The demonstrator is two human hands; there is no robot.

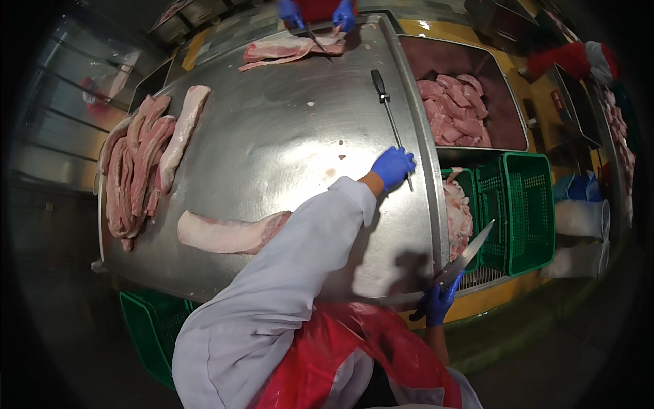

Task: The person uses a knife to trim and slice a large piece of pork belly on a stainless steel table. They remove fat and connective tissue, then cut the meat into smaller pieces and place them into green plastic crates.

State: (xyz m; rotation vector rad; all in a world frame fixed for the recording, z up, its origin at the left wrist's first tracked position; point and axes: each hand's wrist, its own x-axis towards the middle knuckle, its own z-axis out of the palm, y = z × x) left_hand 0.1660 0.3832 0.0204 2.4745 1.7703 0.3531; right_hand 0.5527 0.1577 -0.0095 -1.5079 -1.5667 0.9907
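A honing steel (390, 112) with a black handle lies along the right side of the metal table, its handle pointing away from me. My left hand (393, 169), in a blue glove, is closed over the rod near its tip; a short end shows past the fingers. In my right hand (438, 304), also gloved in blue, is a knife (469, 255), blade slanting up and right past the table's edge. Under my left forearm, a pale slab of meat (228, 233) lies partly hidden.
The metal table (272, 129) bears a pile of meat strips (139, 160) at left. Across it, another person's gloved hands (315, 15) cut a slab. At right stand a bin of meat pieces (504, 102) and green crates (531, 211); another green crate (139, 327) sits lower left.
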